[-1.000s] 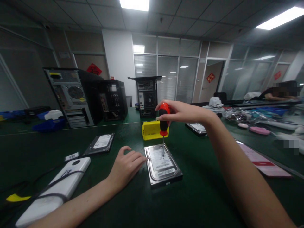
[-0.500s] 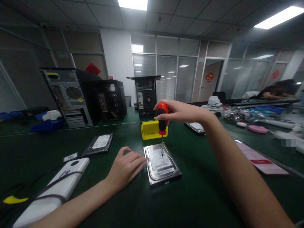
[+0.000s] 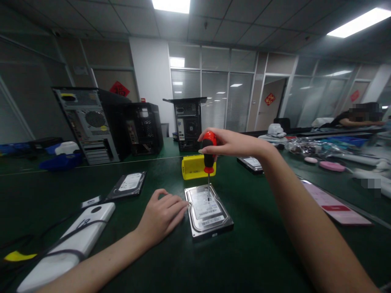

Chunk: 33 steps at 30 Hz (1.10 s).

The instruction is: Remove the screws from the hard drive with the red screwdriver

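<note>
As the silver rectangular metal hard drive (image 3: 198, 209) lies flat on the dark-green table (image 3: 253, 260), the right hand (image 3: 235, 142), wrapped round a red-and-black plastic-handled screwdriver (image 3: 209, 160), can bear straight down | left hand (image 3: 163, 211): slack-fingered, gripping nothing, fingertips at drive's left edge, presumably steadying it | versus half a second earlier: no clear change.

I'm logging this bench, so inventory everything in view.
Hard drives: 3, silver and black, centre, left, right
Screwdriver: 1, red and black, upright at centre drive
Bin: 1, yellow, behind that drive
Device: 1, white, near left
Computer cases: 3, black and grey, back
Flat item: 1, pink, right
Wall signs: 3, red, background
Clutter: uncounted, mixed, both sides
Table: 1, green, underneath
Co-worker: 1, dark top, back right
Left hand: 1, bare, at centre drive's left edge
Right hand: 1, bare, gripping screwdriver
</note>
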### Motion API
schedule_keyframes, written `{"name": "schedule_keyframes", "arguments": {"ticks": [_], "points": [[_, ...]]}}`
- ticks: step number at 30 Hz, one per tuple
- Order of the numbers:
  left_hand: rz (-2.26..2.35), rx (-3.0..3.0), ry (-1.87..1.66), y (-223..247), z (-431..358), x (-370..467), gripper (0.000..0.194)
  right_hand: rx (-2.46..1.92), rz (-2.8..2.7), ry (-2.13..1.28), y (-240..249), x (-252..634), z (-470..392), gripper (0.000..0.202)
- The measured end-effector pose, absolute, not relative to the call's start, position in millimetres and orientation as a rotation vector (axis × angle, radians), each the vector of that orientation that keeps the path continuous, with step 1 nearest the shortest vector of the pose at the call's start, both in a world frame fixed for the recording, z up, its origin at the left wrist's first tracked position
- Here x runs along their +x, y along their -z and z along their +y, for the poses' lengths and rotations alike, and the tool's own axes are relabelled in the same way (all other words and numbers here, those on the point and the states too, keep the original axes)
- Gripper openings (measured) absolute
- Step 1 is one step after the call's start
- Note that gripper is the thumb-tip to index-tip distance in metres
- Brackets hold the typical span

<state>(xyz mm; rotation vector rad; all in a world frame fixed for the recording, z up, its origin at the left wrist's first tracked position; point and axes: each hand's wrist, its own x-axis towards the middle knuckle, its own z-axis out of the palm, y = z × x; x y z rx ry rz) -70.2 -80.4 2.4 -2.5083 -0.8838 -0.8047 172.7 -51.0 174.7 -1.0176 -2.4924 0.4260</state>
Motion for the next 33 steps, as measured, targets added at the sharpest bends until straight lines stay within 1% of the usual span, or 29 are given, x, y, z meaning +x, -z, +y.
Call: {"name": "schedule_keyframes", "arguments": {"ticks": [4,7,10,13,16,21,25,33], "points": [[-0.909,-2.509,0.785,-2,-80,-71,0.025,-1.022,-2.502,-0.333,-175,173,-51,0.050],[-0.888,-2.499,0.766,-2,-80,-72,0.024,-0.874,-2.490,-0.263,-173,172,-49,0.047],[-0.870,-2.492,0.759,-2,-80,-72,0.023,-0.633,-2.354,-0.349,-170,169,-44,0.042],[-0.880,-2.503,0.771,-1,-80,-72,0.023,-0.535,-2.253,-0.426,-168,166,-41,0.043],[-0.937,-2.520,0.757,-1,-81,-72,0.023,-0.538,-2.282,-0.400,-166,162,-40,0.044],[-1.070,-2.535,0.715,-2,-82,-71,0.020,-0.525,-2.403,-0.384,-161,152,-39,0.036],[-1.179,-2.546,0.708,-5,-82,-69,0.018,-0.548,-2.427,-0.380,-159,147,-39,0.035],[-1.149,-2.618,0.665,-5,-82,-69,0.018,-0.596,-2.443,-0.383,-158,147,-38,0.037]]}}
